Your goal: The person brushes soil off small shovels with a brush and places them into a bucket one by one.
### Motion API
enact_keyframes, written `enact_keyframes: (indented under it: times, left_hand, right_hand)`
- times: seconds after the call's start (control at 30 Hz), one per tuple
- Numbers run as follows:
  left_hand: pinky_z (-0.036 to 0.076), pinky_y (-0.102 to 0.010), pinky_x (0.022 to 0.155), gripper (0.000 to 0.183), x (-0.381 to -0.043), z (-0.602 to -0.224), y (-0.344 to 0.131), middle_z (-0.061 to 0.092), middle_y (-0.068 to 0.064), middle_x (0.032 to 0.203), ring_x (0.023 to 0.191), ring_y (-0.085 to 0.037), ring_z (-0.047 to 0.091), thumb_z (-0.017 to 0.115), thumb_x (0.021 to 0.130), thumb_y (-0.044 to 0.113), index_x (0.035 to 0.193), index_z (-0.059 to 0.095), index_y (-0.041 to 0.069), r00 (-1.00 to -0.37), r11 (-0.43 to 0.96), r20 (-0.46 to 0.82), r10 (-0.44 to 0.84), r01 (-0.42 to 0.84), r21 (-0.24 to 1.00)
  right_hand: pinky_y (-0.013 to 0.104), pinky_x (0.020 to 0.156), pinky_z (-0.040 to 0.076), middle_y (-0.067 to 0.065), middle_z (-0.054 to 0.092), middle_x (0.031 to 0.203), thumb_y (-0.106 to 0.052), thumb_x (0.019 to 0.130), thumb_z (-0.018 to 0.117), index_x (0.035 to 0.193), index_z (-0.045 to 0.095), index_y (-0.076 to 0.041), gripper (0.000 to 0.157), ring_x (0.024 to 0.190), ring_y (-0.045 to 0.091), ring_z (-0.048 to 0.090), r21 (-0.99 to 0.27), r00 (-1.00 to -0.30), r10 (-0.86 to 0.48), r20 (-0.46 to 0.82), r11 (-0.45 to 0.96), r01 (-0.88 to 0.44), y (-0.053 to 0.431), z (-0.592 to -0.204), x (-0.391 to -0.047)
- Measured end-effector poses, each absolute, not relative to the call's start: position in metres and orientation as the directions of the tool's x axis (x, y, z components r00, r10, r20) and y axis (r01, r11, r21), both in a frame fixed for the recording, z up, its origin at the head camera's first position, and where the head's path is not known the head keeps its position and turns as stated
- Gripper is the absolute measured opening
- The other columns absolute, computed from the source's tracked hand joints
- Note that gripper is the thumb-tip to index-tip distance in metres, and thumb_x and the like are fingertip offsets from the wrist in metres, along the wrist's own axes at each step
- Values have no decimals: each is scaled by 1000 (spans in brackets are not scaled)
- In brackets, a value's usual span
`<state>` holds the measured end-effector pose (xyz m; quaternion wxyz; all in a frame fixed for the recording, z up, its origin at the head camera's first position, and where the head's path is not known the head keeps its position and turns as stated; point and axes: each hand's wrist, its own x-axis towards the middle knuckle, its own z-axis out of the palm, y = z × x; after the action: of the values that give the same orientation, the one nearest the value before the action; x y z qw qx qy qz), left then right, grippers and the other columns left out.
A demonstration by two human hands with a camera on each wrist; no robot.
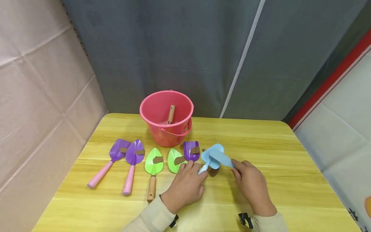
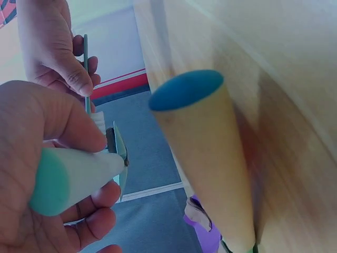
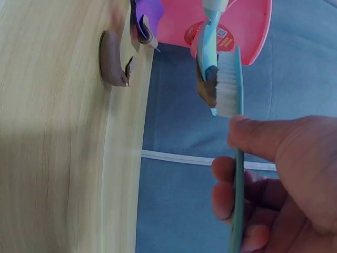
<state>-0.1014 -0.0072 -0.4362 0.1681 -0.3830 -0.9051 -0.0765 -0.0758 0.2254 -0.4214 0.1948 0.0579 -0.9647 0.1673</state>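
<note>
My left hand grips the pale handle of a light blue toy trowel, its blade raised over the table. In my right hand is a light blue brush, pinched by thumb and fingers along its handle. The brush's white bristles face the trowel blade, right at a brown piece on it. Another brown piece lies on the table under the tools. A green trowel with a brown piece on its blade lies beside my left hand, partly hidden by it.
A pink bucket holds a wooden-handled tool at the table's back. Left of my hands lie two pink-handled purple shovels and a green trowel; a purple shovel lies near the bucket. Brown pieces rest on their blades.
</note>
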Motion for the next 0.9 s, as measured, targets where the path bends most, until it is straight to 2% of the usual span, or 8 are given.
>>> enact_keyframes:
  times: [0.27,0.37,0.53,0.7,0.9]
  left_hand:
    - [35,-35,74,18,-101,-436,-9,55,0,91,85,-20,40,69,78,27,94,63,22,-663,700,344,666,714,20]
    - [37,-36,76,20,-102,-434,-11,58,-1,95,87,-21,41,70,79,27,96,64,21,-676,706,322,663,708,33]
    - [41,-43,86,22,-105,-429,-12,59,-2,100,91,-22,43,70,80,28,100,65,21,-692,711,282,664,701,47]
    - [41,-49,92,21,-109,-424,-13,58,-2,98,91,-22,45,67,82,29,101,65,22,-701,719,269,661,694,41]
    - [40,-49,94,18,-109,-425,-15,56,0,93,88,-21,43,66,81,28,98,64,22,-710,728,271,650,684,46]
  right_hand:
    - [42,47,47,14,65,84,-9,84,76,113,70,1,31,57,23,59,-288,-886,11,464,947,-139,230,-420,-76]
    - [36,48,45,9,64,83,-8,83,78,113,71,-2,32,57,17,54,-273,-891,-54,451,942,-195,231,-418,-76]
    - [26,51,40,-2,61,82,-12,85,78,114,73,-10,30,59,6,45,-272,-918,-188,350,917,-291,231,-419,-81]
    - [30,49,40,5,64,81,-13,87,76,115,73,-6,29,57,10,47,-290,-907,-110,406,926,-242,233,-419,-85]
    - [36,44,41,14,66,83,-11,87,74,114,72,2,30,52,18,50,-291,-881,13,472,946,-141,240,-414,-84]
